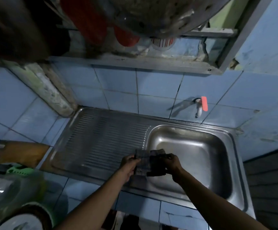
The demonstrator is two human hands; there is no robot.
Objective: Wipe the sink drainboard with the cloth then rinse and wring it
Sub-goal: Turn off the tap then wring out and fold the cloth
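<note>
A dark, patterned cloth (149, 161) hangs spread between both my hands, above the line where the ribbed steel drainboard (101, 140) meets the sink basin (193, 156). My left hand (129, 165) pinches the cloth's left edge. Its right edge is pinched by my right hand (172, 163). The cloth's lower part droops between my wrists. A wall tap (200, 107) with a red-orange handle sticks out of the blue tiles behind the basin; no water runs from it.
A wooden board (21, 153) lies on the counter left of the drainboard. Green plastic items and dishes (10, 180) crowd the lower left. A shelf (143, 62) with red containers hangs overhead. A grey pipe (51, 90) runs down the left wall.
</note>
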